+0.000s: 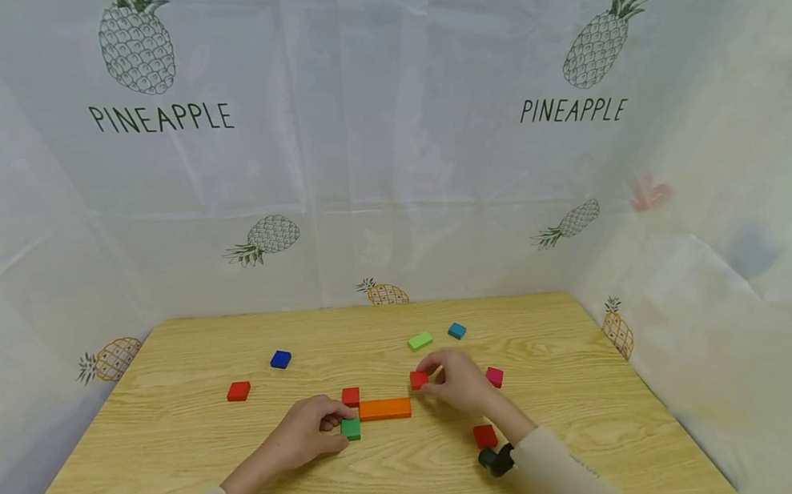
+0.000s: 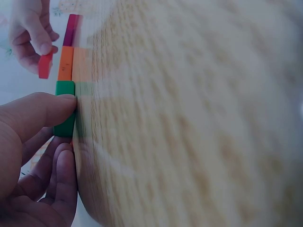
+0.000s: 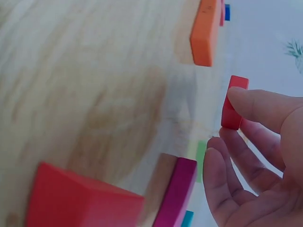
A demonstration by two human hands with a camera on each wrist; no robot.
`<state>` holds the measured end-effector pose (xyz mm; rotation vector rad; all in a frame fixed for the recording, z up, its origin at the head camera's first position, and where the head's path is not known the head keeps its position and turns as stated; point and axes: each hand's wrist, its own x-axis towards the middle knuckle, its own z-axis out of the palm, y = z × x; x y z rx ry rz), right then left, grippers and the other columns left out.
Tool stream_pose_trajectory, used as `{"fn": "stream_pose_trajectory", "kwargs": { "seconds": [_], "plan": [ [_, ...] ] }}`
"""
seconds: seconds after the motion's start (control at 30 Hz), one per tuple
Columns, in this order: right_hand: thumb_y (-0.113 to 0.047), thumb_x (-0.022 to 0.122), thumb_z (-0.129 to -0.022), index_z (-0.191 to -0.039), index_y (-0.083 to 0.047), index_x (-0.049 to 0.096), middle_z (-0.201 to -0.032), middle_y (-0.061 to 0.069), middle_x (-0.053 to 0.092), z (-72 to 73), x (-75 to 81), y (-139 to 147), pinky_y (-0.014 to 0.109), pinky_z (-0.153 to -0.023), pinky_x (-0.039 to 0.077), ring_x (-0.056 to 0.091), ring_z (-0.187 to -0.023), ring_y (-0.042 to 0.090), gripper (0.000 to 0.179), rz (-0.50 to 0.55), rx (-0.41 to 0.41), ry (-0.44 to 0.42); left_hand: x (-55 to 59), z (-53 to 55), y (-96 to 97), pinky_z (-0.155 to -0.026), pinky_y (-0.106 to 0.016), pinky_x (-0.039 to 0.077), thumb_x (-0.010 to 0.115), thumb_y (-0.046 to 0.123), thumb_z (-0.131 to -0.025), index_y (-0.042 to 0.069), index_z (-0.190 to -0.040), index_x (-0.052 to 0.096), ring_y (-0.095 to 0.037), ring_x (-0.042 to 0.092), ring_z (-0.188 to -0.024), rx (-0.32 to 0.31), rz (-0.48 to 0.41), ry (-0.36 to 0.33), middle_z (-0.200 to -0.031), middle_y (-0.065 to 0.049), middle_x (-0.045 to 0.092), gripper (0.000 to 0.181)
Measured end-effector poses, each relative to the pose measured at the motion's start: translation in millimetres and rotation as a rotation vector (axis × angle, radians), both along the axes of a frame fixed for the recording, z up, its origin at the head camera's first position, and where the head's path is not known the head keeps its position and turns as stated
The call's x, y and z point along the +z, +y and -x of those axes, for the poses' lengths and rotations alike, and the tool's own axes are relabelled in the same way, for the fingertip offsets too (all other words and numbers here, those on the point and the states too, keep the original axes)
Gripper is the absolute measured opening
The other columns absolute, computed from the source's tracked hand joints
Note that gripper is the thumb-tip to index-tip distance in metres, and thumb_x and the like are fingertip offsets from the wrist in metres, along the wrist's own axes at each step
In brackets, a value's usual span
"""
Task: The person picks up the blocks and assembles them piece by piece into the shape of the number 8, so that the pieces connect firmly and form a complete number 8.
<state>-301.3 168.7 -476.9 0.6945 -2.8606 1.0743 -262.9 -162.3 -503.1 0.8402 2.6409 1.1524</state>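
A long orange block (image 1: 384, 409) lies flat on the wooden table. At its near left corner my left hand (image 1: 303, 434) pinches a green block (image 1: 351, 429) between thumb and fingers; the green block (image 2: 65, 111) stands on the tabletop in the left wrist view. A red block (image 1: 350, 397) lies at the orange block's far left corner. Off the orange block's right end, my right hand (image 1: 457, 381) pinches another red block (image 1: 419, 380) by its edges. In the right wrist view, this red block (image 3: 234, 102) appears raised above the table, apart from the orange block.
Farther back lie a dark blue block (image 1: 281, 360), a light green block (image 1: 420, 341) and a teal block (image 1: 457, 330). A red block (image 1: 239, 391) is at the left. Near my right forearm are a magenta block (image 1: 495, 377) and a red block (image 1: 484, 436). A pineapple-print curtain (image 1: 372, 161) hangs behind the table.
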Motion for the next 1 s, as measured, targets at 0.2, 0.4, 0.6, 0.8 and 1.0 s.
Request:
{"fn": "stream_pose_trajectory", "kwargs": {
  "seconds": [0.2,0.4,0.6,0.8,1.0],
  "plan": [
    [-0.01,0.083,-0.093,-0.115,-0.006,0.077,-0.109,0.007,0.071,-3.8,-4.5,-4,0.028,-0.074,0.055,0.063,-0.084,0.014,0.024,-0.012,-0.01,-0.025,0.3,0.1,0.4,-0.078,-0.025,0.052,0.086,0.013,-0.09,0.016,-0.12,0.079,-0.012,0.058,-0.089,0.0,0.009,0.003,-0.107,0.004,0.068,0.03],
    [-0.009,0.083,-0.093,-0.117,-0.005,0.076,-0.108,0.007,0.071,-3.9,-7.3,-5,0.028,-0.074,0.057,0.065,-0.085,0.015,0.025,-0.024,-0.009,-0.034,-1.3,1.3,0.1,-0.078,-0.025,0.052,0.086,0.014,-0.089,0.017,-0.118,0.079,-0.012,0.058,-0.089,0.002,0.003,0.015,-0.104,0.005,0.068,0.03],
    [-0.008,0.083,-0.092,-0.116,-0.004,0.075,-0.109,0.008,0.07,-3.1,-9.5,-7,0.03,-0.075,0.057,0.065,-0.087,0.017,0.026,-0.022,-0.017,-0.039,-1.3,1.4,0.2,-0.078,-0.025,0.052,0.086,0.014,-0.089,0.016,-0.117,0.079,-0.012,0.058,-0.088,0.003,-0.003,0.019,-0.103,0.005,0.068,0.029],
    [-0.009,0.083,-0.092,-0.116,-0.005,0.076,-0.108,0.007,0.07,-3.0,-10.5,-8,0.032,-0.078,0.057,0.065,-0.088,0.017,0.025,-0.043,-0.031,-0.026,-0.9,0.8,0.5,-0.079,-0.025,0.052,0.086,0.015,-0.09,0.016,-0.118,0.079,-0.013,0.058,-0.088,0.006,-0.002,0.01,-0.104,0.005,0.068,0.03],
    [-0.008,0.084,-0.091,-0.113,-0.008,0.077,-0.106,0.006,0.069,-3.4,-11.4,-10,0.034,-0.078,0.055,0.064,-0.088,0.017,0.023,-0.067,-0.025,0.0,-0.4,0.8,0.5,-0.077,-0.025,0.05,0.086,0.014,-0.089,0.015,-0.118,0.079,-0.013,0.056,-0.086,0.007,0.004,0.017,-0.102,0.005,0.068,0.03]
  ]
}}
